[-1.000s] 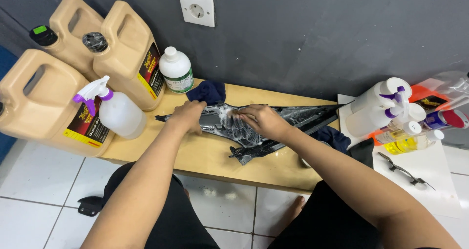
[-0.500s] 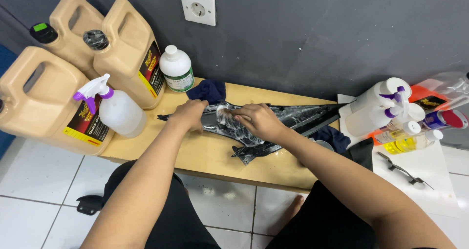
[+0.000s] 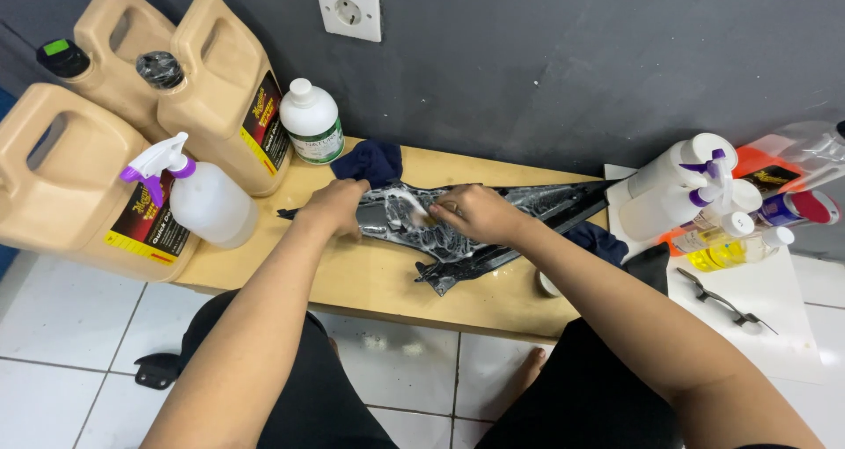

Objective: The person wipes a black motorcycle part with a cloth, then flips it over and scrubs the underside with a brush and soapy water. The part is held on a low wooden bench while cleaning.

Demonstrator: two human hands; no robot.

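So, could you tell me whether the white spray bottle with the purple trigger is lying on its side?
No, the spray bottle stands upright on the wooden bench, left of the left hand.

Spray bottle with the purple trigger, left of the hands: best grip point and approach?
Take the white spray bottle by the narrow neck under its purple trigger, coming from above. It stands upright, the body bulges wide below, a tan jug crowds its left side, and the left hand is close on the right.

Left hand [image 3: 334,207], right hand [image 3: 471,213] on soapy black panel [image 3: 458,229], possibly plastic
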